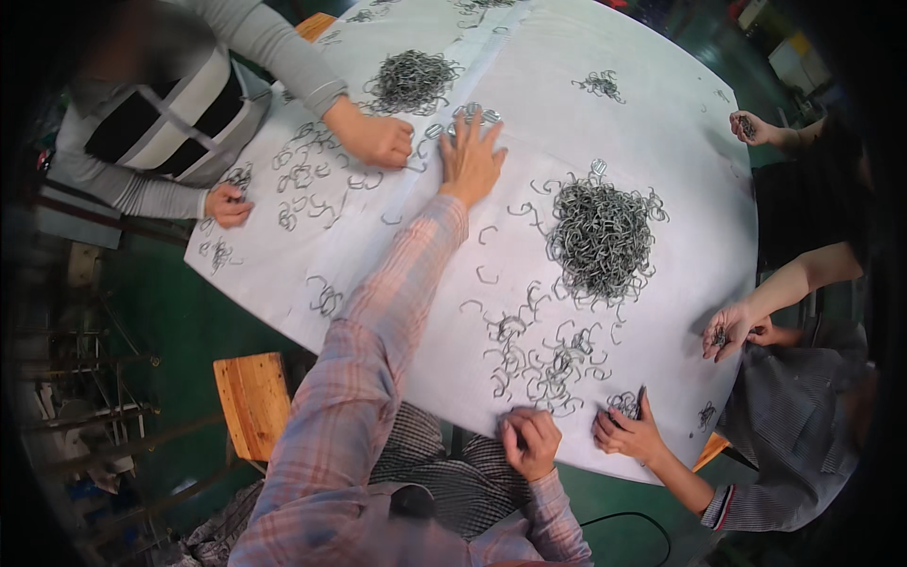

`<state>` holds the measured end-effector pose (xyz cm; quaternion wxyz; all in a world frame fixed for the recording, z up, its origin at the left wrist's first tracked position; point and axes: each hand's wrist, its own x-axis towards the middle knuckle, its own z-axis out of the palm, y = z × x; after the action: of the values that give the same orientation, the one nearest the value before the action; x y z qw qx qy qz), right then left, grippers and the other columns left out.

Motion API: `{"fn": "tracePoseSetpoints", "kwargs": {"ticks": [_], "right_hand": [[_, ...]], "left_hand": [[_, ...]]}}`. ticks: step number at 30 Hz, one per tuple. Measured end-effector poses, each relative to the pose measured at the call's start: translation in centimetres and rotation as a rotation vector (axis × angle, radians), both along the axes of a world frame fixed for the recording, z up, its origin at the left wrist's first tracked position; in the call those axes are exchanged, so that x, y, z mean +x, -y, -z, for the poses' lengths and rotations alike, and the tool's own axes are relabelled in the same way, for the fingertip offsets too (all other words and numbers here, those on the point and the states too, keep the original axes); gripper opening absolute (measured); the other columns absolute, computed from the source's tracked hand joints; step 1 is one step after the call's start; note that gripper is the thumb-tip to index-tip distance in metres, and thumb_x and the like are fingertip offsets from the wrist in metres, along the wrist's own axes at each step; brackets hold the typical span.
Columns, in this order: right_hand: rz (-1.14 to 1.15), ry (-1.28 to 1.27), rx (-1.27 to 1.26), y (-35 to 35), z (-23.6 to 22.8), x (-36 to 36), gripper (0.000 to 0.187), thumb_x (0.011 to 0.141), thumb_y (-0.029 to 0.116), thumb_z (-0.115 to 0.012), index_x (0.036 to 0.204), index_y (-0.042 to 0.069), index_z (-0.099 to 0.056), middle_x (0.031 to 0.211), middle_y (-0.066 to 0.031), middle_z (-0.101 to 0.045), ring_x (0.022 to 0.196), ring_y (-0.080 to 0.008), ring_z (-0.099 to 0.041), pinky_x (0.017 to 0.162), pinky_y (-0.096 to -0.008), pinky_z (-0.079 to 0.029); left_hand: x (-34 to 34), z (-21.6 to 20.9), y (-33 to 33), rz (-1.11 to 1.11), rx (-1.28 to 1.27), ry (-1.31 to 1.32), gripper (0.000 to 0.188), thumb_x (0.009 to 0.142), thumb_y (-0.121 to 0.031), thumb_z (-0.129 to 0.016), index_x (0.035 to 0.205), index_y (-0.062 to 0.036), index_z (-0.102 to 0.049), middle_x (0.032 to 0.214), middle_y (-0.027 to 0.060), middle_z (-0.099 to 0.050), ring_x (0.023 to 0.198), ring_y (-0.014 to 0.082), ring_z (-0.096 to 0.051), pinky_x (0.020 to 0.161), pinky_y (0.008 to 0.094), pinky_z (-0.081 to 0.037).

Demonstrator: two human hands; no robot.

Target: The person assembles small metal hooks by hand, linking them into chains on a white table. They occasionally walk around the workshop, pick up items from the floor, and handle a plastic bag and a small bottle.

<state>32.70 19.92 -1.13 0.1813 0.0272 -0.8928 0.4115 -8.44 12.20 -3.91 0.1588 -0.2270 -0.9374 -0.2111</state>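
Note:
My left hand (pixel 470 165) stretches far across the white-covered table (pixel 661 113), palm down with fingers spread. Its fingertips touch or hover over a few shiny round metal pieces (pixel 489 116). At the near table edge, my right hand (pixel 531 442) is curled closed; whatever may be inside it is hidden. Next to it lie loose C-shaped metal hooks (pixel 557 373). A large heap of such hooks (pixel 603 241) sits right of centre, with one round metal piece (pixel 598 167) at its far side. Another heap (pixel 413 83) lies beyond my left hand.
A co-worker's hand (pixel 378 140) rests close to my left hand, near scattered hooks (pixel 307 170). On the right, other people's hands (pixel 726 331) hold small hooks; one hand (pixel 628 435) is at a small hook pile. A wooden stool (pixel 252 406) stands left of me.

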Motion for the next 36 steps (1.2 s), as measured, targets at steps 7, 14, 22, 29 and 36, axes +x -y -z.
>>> {"fn": "tracePoseSetpoints", "kwargs": {"ticks": [7,14,22,29,36], "right_hand": [[-0.004,0.081,0.002,-0.5,-0.2,-0.4,0.018,0.068,0.002,-0.071,0.084,0.007,-0.064,0.083,-0.0059,-0.062,0.068,-0.0216,-0.059,0.056,-0.0307,-0.047],[0.020,0.096,0.008,-0.4,0.1,-0.3,0.019,0.066,0.004,-0.073,0.084,0.007,-0.064,0.084,-0.0062,-0.063,0.067,-0.0211,-0.059,0.056,-0.0302,-0.047],[0.020,0.109,-0.009,-0.7,0.1,-0.4,0.019,0.067,0.004,-0.073,0.084,0.007,-0.064,0.084,-0.0063,-0.062,0.066,-0.0214,-0.059,0.056,-0.0305,-0.047],[-0.004,0.085,-0.024,-0.6,-0.1,-0.5,0.018,0.069,0.004,-0.072,0.084,0.005,-0.064,0.085,-0.0080,-0.062,0.069,-0.0238,-0.060,0.057,-0.0318,-0.048],[0.005,0.065,-0.013,-0.1,0.3,0.1,0.017,0.068,0.002,-0.070,0.083,0.005,-0.063,0.084,-0.0090,-0.062,0.069,-0.0252,-0.060,0.058,-0.0332,-0.049]], "left_hand": [[-5.5,2.4,-4.1,-0.362,-0.051,0.167,0.062,0.091,-0.054,-0.043,0.142,-0.0201,-0.037,0.151,0.0170,-0.023,0.139,0.0434,-0.010,0.103,0.0709,-0.003],[-3.4,0.7,-10.3,-0.103,-0.042,0.276,0.083,0.084,-0.066,-0.043,0.146,-0.0130,-0.029,0.153,0.0205,-0.018,0.140,0.0463,-0.003,0.103,0.0704,0.004],[-2.6,1.0,-15.3,-0.039,-0.031,0.177,0.091,0.079,-0.066,-0.052,0.147,-0.0117,-0.026,0.152,0.0227,-0.016,0.140,0.0474,-0.001,0.101,0.0723,0.008],[-6.6,1.8,-8.6,0.155,-0.163,0.131,0.048,0.091,-0.046,-0.046,0.138,-0.0336,-0.043,0.149,0.0033,-0.033,0.139,0.0344,-0.022,0.101,0.0749,-0.009],[-2.7,1.0,-4.7,0.279,-0.049,0.022,0.035,0.090,-0.041,-0.052,0.122,-0.0304,-0.060,0.137,-0.0004,-0.049,0.132,0.0257,-0.036,0.105,0.0643,-0.019]]}}
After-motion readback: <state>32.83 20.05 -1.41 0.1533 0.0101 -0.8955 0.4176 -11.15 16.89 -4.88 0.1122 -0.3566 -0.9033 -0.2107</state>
